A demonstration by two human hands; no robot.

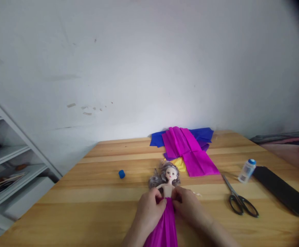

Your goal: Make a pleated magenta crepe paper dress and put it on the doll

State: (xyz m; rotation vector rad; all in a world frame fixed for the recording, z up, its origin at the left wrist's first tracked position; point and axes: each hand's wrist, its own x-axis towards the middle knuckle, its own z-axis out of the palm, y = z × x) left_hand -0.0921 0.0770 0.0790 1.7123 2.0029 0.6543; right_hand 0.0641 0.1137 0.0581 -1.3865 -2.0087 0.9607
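A small doll (pixel 168 177) with grey curly hair lies face up on the wooden table (pixel 93 202). A magenta crepe paper skirt (pixel 165 226) runs from its waist toward me. My left hand (pixel 149 211) pinches the paper at the left of the doll's waist, fingers closed. On the other side of the waist, my right hand (pixel 188 206) pinches the same paper with closed fingers.
Folded magenta crepe paper (pixel 188 151) lies over blue paper (pixel 157 139) and yellow paper (pixel 179 164) at the table's far edge. Black scissors (pixel 239 200), a glue bottle (pixel 246 170) and a black flat object (pixel 280 190) are at the right. A blue cap (pixel 121 174) sits left. Shelves (pixel 2 164) stand at the far left.
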